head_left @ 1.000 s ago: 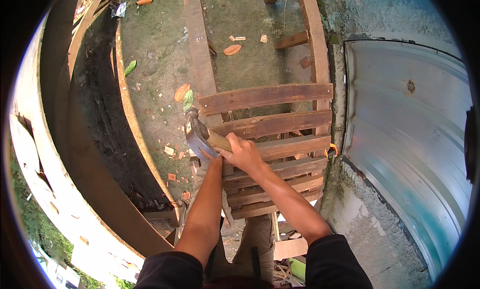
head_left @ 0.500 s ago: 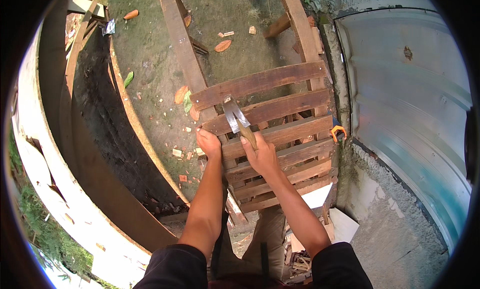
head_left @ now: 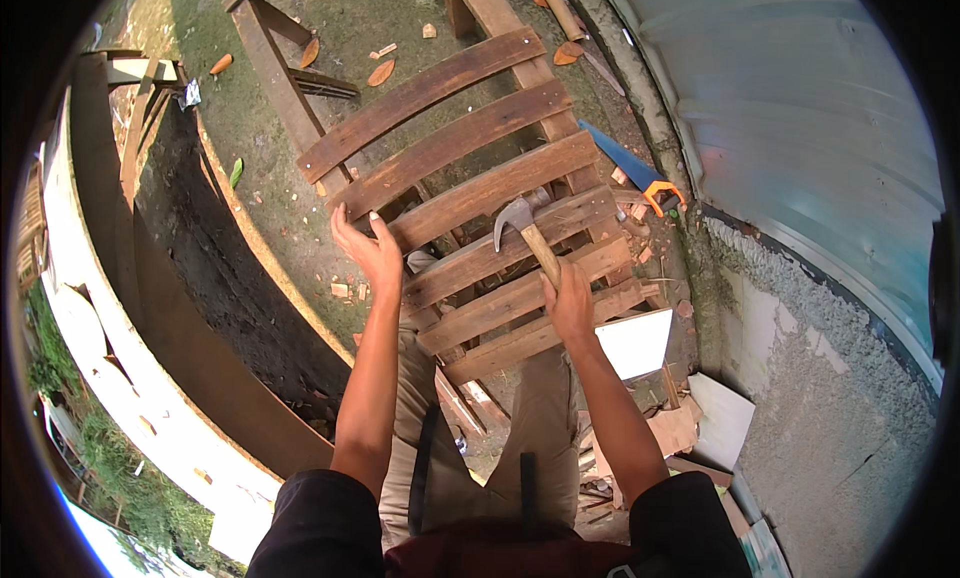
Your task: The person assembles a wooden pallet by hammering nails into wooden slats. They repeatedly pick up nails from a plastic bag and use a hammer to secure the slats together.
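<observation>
A wooden frame of brown slats (head_left: 470,183) nailed across two long beams lies in front of me. My left hand (head_left: 372,253) is at the left ends of the second and third slats, with thumb and fingers apart. Whether its fingertips press on the wood is hard to see. My right hand (head_left: 570,300) is wrapped round the wooden handle of a claw hammer (head_left: 541,253). The hammer's metal head is over the nearer slats, its claw pointing left and down. Nail heads show at the ends of the farthest slat.
A handsaw (head_left: 625,163) with an orange-and-black handle lies right of the frame. A white board (head_left: 637,343) and wood scraps (head_left: 675,428) are near my right arm. Corrugated metal sheeting (head_left: 800,108) stands at right, a long curved-looking board (head_left: 150,403) at left.
The frame appears shifted left and turned, with more of the saw showing. My right hand has brought the hammer nearer and to the right. My left hand's thumb and fingers have spread.
</observation>
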{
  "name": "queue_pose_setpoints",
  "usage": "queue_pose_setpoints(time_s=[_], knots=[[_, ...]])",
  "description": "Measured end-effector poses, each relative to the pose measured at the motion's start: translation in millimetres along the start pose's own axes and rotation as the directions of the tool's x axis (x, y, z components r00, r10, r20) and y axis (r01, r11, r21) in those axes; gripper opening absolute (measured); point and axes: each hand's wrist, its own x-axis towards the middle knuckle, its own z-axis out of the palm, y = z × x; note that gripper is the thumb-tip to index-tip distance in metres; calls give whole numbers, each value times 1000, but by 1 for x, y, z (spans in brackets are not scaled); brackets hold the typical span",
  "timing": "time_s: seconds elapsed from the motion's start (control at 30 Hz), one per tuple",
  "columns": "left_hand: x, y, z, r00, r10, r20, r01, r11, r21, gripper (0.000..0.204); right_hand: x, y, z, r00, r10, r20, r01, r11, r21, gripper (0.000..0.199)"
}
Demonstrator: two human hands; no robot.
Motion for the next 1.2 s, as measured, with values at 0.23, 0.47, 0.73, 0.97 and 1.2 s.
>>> queue_pose_setpoints(time_s=[0.23,0.47,0.73,0.97,1.2], knots=[[-108,110,24,843,296,449,-226,952,-205,42,-6,7,2,999,-22,31,17,990,143,52],[-122,152,74,632,539,557,-568,811,-140,37,-10,30,19,998,-44,53,34,982,187,47],[-88,149,103,433,601,672,-776,627,-61,19,-7,31,24,999,-8,41,1,985,173,41],[-86,146,104,429,653,624,-767,628,-130,12,5,17,21,990,64,126,-76,993,96,44],[-47,144,102,870,154,468,-6,953,-303,13,35,6,25,952,173,251,-175,984,-12,53]])
